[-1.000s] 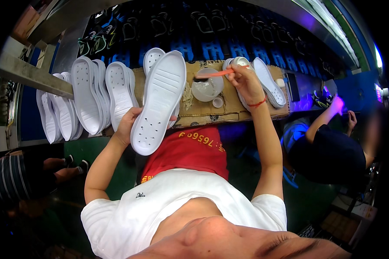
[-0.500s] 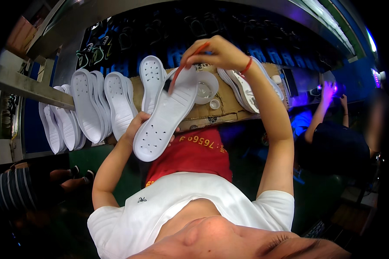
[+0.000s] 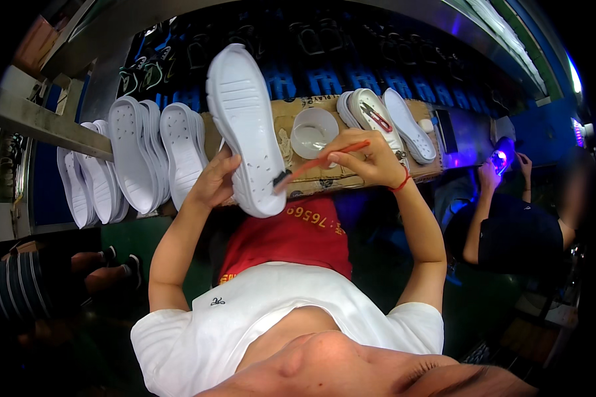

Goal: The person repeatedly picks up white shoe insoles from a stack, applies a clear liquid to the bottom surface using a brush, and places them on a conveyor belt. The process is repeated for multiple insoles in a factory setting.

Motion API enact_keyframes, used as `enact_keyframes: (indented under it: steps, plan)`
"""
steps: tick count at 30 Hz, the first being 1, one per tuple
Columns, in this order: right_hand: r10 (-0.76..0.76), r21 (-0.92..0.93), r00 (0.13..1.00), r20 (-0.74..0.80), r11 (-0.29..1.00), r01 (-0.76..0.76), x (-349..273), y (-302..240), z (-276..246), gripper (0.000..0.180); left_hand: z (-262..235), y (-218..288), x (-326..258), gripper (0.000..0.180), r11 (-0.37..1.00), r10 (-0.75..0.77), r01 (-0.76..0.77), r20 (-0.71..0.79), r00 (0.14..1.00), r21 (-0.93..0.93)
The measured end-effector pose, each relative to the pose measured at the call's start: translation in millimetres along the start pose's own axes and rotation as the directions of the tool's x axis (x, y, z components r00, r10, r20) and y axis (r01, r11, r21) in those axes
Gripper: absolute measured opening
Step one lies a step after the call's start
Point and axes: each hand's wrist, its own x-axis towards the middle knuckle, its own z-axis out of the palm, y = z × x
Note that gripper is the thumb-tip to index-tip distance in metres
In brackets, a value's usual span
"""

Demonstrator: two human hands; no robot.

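Note:
My left hand (image 3: 218,177) is closed around the side edge of a white shoe sole (image 3: 242,109), which is tilted up with its far end over the conveyor. In my right hand (image 3: 371,161) is a thin brush with a red-orange handle (image 3: 318,163). Its dark bristles meet the inner face of the sole at the near end, beside the small holes there. A translucent plastic tub (image 3: 313,137) stands just beyond the brush. The fingertips of my left hand behind the sole are hidden.
Several white soles (image 3: 134,152) stand in a row on the left. On cardboard (image 3: 298,104) at right lie more soles (image 3: 409,126), one bearing a small red-handled tool (image 3: 377,118). A dark conveyor (image 3: 338,49) carries shoes behind. Another person (image 3: 520,228) works under purple light at right.
My right hand has come down and nearer, bringing the brush from the sole's far end to its near end. The sole has risen and swung more upright, its far end shifting left.

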Motion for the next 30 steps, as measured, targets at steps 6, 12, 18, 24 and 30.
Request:
enact_keyframes:
  steps: [6,12,18,24,30]
  plan:
    - [0.035,0.006,0.970,-0.242,0.999,-0.035,8.2,-4.1,-5.8,0.013,5.1,6.9,-4.8,0.074,0.959,0.183,-0.143,-0.151,0.971,0.244]
    - [0.162,0.011,0.923,-0.349,0.986,-0.169,-0.3,-9.1,3.1,0.017,35.8,16.6,-2.4,0.076,0.196,0.650,-0.387,0.176,0.739,0.901]
    - [0.275,0.644,0.957,-0.094,0.750,-0.152,11.4,-38.8,75.0,0.020,22.1,14.5,-0.7,0.075,0.445,0.643,-0.600,0.229,0.731,0.665]
    - [-0.453,0.051,0.871,-0.187,0.882,0.469,81.1,-48.9,67.1,0.017,35.1,7.7,-2.8,0.082,0.794,0.533,-0.486,-0.032,0.846,0.365]
    - [-0.133,0.201,0.988,-0.075,0.969,0.145,91.3,24.1,11.2,0.017,24.1,2.6,-7.5,0.072,0.096,0.654,-0.255,0.132,0.745,0.962]
